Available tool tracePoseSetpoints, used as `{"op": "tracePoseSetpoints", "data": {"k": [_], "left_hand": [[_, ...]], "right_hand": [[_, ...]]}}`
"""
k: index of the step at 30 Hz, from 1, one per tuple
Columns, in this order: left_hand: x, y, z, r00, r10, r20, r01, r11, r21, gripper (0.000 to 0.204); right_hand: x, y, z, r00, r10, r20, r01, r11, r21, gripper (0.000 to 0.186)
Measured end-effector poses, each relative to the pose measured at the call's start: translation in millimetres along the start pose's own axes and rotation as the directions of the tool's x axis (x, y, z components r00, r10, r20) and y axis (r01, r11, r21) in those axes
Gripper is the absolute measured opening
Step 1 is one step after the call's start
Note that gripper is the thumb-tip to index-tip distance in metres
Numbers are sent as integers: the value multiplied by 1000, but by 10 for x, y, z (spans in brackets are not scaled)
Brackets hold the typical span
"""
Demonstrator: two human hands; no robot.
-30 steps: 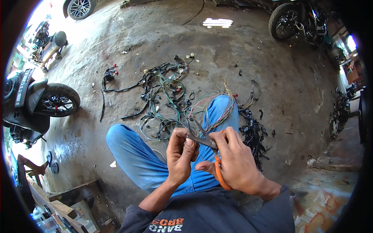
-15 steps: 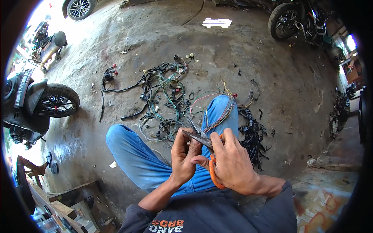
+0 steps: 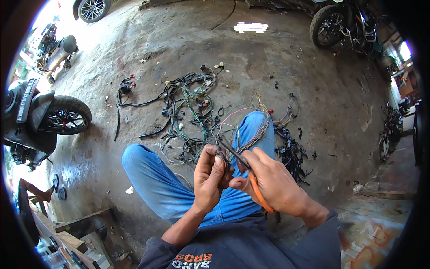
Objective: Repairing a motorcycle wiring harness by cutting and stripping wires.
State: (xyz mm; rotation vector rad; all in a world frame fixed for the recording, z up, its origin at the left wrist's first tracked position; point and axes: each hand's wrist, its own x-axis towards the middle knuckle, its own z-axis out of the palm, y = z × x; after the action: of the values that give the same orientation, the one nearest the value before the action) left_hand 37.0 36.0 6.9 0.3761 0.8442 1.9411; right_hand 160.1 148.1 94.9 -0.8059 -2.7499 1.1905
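Note:
My left hand grips a dark section of wire bundle, thumb on top, in front of my jeans. My right hand holds scissors with orange handles, the dark blades pointing up and left beside the bundle; whether they touch it I cannot tell. Coloured wires trail from the bundle over my right knee. Beyond my knees, a tangled wiring harness with white and red connectors lies on the concrete floor. A pile of black scraps lies beside my right leg.
A motorcycle stands at left, another at back right. A wheel and a cylindrical tank machine are at back left. Sandals and wooden boards are at lower left; more dark parts line the right side.
The scissors have turned from lying crosswise over the bundle to pointing more upward, their blades now closer together. My left hand has shifted slightly, still on the wires.

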Motion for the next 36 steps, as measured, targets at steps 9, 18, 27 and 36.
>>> {"op": "tracePoseSetpoints", "data": {"k": [9, 18, 27, 36], "left_hand": [[61, 103, 64, 999, -10, 45, 16, 992, -124, 9], [68, 40, -8, 990, 130, 60, -132, 991, 32, 23], [79, 48, 37, 990, 127, 63, -136, 978, 159, 24], [77, 61, -68, 988, 113, 109, -136, 962, 235, 12]], "right_hand": [[-41, 90, 107, 985, -115, -128, 130, 985, 117, 64], [-354, 21, 48, 932, -125, 339, -213, 569, 795, 75], [-354, 58, 138, 923, -81, 377, -288, 506, 813, 72], [-345, 88, 231, 939, -78, 335, -258, 485, 836, 71]]}}
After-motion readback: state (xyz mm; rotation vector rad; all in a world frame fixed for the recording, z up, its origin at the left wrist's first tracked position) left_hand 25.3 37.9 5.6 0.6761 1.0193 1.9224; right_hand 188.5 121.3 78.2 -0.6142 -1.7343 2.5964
